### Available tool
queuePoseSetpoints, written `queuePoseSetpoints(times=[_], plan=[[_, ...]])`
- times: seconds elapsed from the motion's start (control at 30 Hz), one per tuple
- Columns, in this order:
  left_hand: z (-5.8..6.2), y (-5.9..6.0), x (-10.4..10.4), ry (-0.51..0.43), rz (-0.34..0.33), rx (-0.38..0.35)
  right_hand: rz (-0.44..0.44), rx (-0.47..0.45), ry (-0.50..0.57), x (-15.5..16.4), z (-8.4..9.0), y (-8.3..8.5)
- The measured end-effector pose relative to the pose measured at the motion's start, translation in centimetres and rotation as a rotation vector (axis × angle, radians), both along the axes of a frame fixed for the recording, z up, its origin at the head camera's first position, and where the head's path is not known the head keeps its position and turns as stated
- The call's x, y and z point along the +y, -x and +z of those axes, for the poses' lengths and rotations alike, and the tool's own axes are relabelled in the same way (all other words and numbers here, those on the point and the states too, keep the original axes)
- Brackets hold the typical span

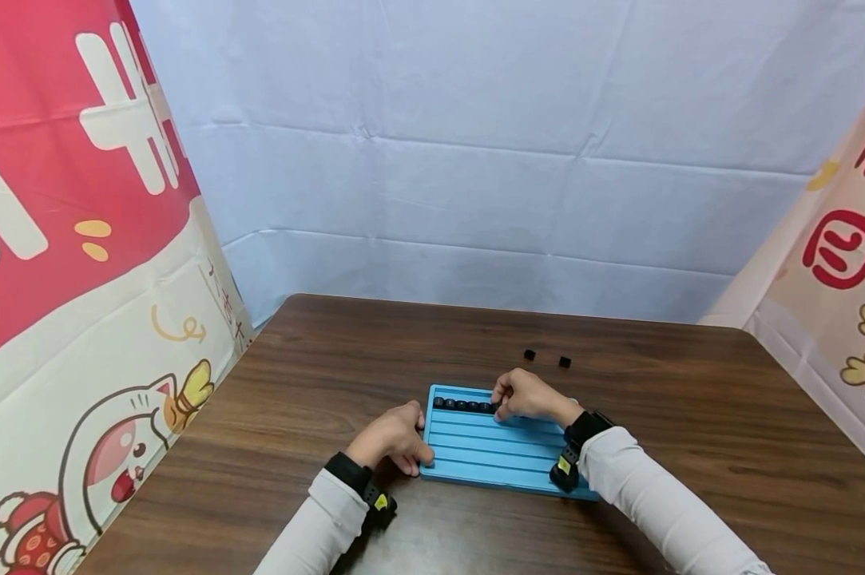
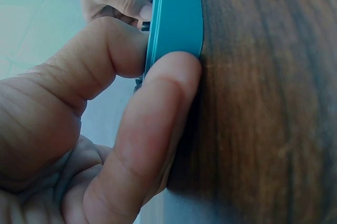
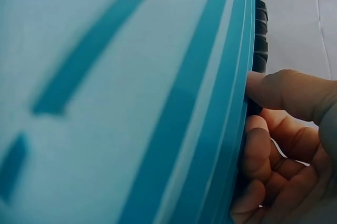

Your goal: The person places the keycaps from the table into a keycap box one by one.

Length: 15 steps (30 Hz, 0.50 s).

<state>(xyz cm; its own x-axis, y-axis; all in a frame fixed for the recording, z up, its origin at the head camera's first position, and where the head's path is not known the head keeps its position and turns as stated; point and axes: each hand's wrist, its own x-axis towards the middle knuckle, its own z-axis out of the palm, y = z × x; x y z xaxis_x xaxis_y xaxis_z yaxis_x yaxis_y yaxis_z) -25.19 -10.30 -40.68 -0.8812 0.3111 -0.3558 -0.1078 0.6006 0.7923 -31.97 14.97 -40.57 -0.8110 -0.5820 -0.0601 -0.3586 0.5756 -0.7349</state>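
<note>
On the wooden table (image 1: 295,383), the left hand (image 1: 392,438) gripped the left edge of a blue grooved tray (image 1: 490,455). The left wrist view showed this plainly: a thumb and a finger (image 2: 142,145) pinched the tray's thin rim between them, the rim seen edge-on against the wood grain. The tray lay flat near the front of the table, between the two forearms, its parallel grooves running left to right.

Only the farthest groove held anything: a row of small black cubes (image 1: 464,405) sat side by side from the groove's left end toward the middle. The other grooves showed bare blue. The right hand (image 1: 529,397) rested over the far groove at the right end of that row, fingers curled, the fingertips pressed at the last cube. Whether it pinched that cube or merely touched it could not be told from the head view. In the right wrist view the tray filled most of the picture as a blur, the dark cubes (image 3: 260,34) stood in line along the rim, and a fingertip (image 3: 284,92) pressed against the groove beside them.

Farther right, beyond the tray, two loose black cubes (image 1: 546,358) lay apart on the bare wood. The tray's near right corner was hidden behind the right wrist's black camera strap (image 1: 576,451).
</note>
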Motion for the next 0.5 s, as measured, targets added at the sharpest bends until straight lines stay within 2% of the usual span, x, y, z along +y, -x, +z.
queuePoseSetpoints(times=[0.37, 0.5], plan=[[-0.1, -0.1, 0.1, 0.0, 0.0, 0.007, 0.02, -0.03, -0.033, 0.5, 0.7, 0.0], [0.0, 0.0, 0.2, 0.002, 0.003, 0.0, 0.018, 0.014, -0.097, 0.9, 1.4, 0.0]])
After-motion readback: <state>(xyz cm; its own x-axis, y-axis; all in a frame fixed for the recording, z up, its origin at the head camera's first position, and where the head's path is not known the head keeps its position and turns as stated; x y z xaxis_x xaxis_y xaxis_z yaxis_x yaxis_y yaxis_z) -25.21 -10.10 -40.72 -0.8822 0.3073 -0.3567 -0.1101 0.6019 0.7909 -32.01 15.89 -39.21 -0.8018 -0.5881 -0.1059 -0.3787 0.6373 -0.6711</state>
